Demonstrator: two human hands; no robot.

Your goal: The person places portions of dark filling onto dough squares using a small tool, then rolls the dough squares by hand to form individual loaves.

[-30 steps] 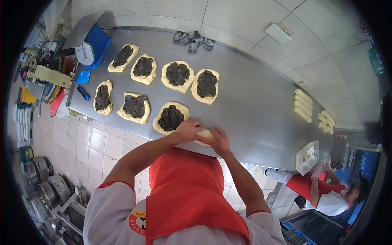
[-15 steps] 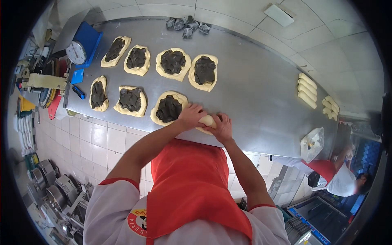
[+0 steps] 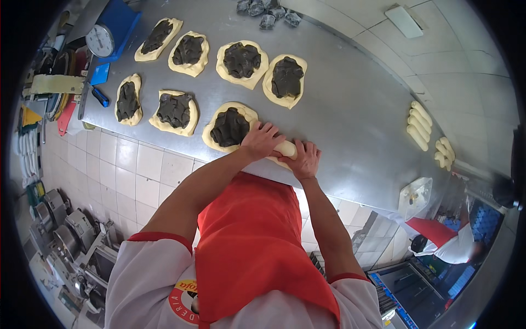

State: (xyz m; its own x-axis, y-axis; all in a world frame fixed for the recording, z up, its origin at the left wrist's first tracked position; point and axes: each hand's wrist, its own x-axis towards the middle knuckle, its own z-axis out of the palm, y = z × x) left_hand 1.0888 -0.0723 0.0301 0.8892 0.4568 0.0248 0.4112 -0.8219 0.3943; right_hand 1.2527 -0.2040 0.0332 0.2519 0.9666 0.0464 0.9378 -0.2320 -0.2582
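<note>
My left hand (image 3: 261,141) and my right hand (image 3: 306,160) are closed around a pale rolled piece of dough (image 3: 286,148) at the near edge of the table. Part of the roll shows between them, and its ends are hidden under my fingers. Beneath my hands, a flat edge of dough shows against the metal. Just left of my left hand lies a flattened dough piece (image 3: 230,127) topped with dark filling, its rim touching or nearly touching my fingers. Several more flat dough pieces with the same dark topping, one of them (image 3: 173,112) farther left, lie in two rows.
Dark lumps (image 3: 267,21) sit at the table's far side. A dial scale (image 3: 100,40), a blue scraper (image 3: 100,74) and a blue-handled cutter (image 3: 100,97) are at the left. Pale dough rolls (image 3: 418,126) and a plastic bag (image 3: 415,197) lie right. A co-worker (image 3: 446,238) stands beyond.
The view has shifted, so the table appears higher and tilted. My hands are slightly farther apart, and more of the dough roll shows between them.
</note>
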